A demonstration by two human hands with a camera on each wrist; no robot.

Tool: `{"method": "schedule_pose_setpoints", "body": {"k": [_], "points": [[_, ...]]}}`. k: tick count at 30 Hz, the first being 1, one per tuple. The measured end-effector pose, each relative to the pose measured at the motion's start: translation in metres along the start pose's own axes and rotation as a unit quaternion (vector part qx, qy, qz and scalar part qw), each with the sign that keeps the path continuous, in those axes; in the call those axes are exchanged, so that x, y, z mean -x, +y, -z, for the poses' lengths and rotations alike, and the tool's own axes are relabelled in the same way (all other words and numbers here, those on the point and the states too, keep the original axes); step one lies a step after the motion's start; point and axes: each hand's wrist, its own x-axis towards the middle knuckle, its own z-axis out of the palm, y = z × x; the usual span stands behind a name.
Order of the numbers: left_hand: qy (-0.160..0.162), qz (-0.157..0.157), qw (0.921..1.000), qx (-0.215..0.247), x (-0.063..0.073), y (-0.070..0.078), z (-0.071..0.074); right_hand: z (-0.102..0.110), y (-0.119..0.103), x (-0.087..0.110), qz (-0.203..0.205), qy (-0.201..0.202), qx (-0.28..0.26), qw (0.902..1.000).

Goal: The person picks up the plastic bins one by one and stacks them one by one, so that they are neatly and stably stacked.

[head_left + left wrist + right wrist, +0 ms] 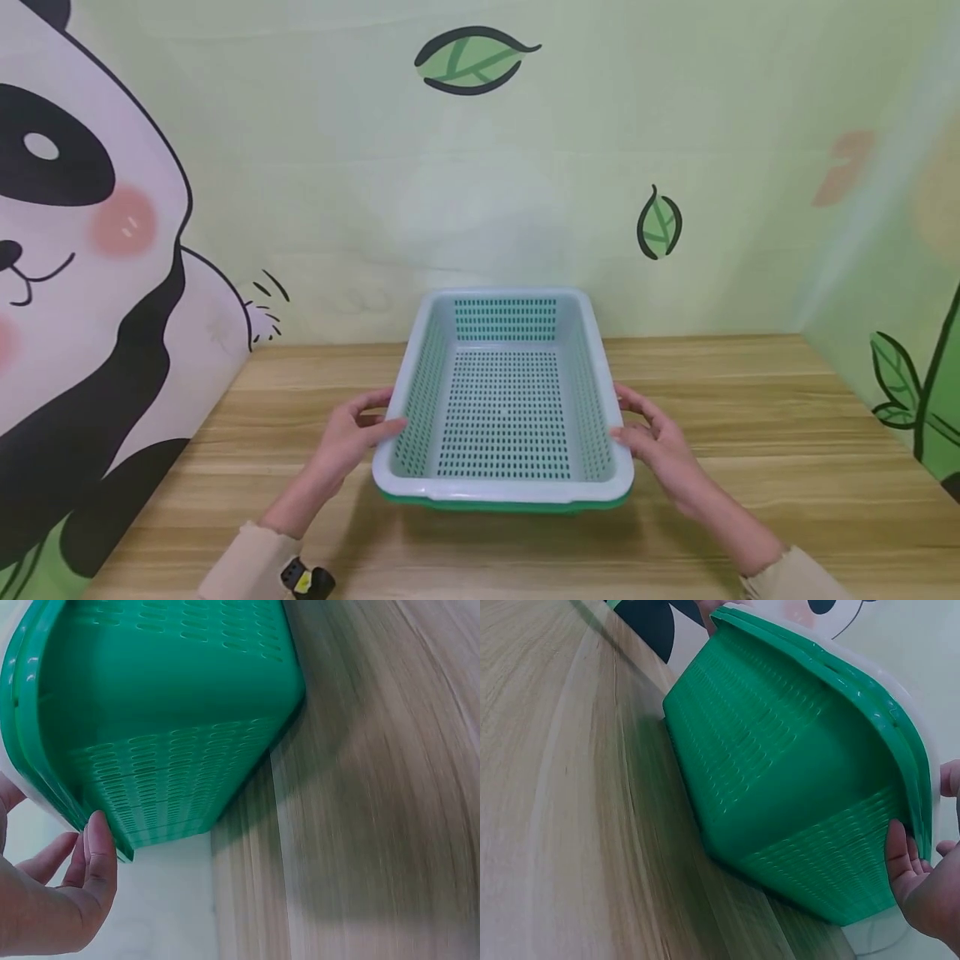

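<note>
A pale white-grey plastic basket (502, 490) with slotted walls and floor is nested inside a green basket (161, 686). Only a thin green edge shows below the pale rim in the head view. My left hand (351, 440) grips the left side of the rims, thumb on top and fingers underneath. On the opposite side my right hand (662, 450) holds the rims the same way. Fingertips (897, 844) of the right hand curl under the green lip in the right wrist view. Nothing lies inside the upper basket.
A wood-grain table (750, 417) lies under the baskets. Behind it hangs a pale green backdrop (337, 167) with leaf drawings, and a large printed panda (150, 283) is at the left. A dark band with a yellow figure (306, 579) sits by the left sleeve.
</note>
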Motion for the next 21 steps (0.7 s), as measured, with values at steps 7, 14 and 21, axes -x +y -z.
{"method": "schedule_pose_setpoints", "body": {"k": [7,14,21], "points": [[0.003,-0.001,0.9999,0.014,0.003,0.003,-0.007,0.004,-0.001,0.003,0.000,0.003,0.003,1.0000],[0.011,0.004,0.9995,0.029,0.003,0.005,-0.018,0.011,-0.002,0.007,0.005,0.005,-0.004,1.0000],[0.019,0.006,0.9988,0.045,0.004,0.007,-0.028,0.018,-0.003,0.009,0.004,0.009,-0.003,0.9999]]}}
